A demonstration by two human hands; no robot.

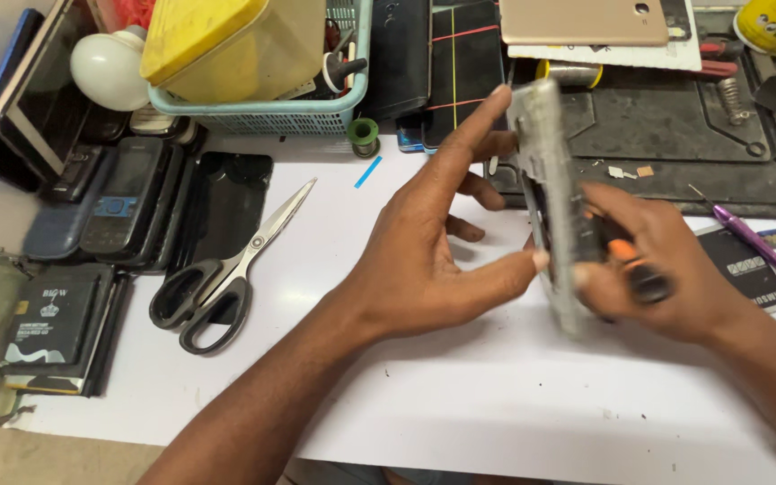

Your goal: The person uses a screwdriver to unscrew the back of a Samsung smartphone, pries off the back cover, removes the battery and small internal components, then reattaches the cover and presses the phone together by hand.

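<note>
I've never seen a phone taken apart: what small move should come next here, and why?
Probably steady the grip first. The left hand pinches the phone frame on edge between fingertip and thumb, and the right hand presses an orange-and-black screwdriver against it; the frame looks blurred.

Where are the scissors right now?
The scissors lie on the white table, left of the left hand, beside the black phones.

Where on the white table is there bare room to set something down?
Free: the white table in front of both forearms, and the strip between the scissors and the left hand. Crowded: the old phones at left and the black mat behind.
</note>
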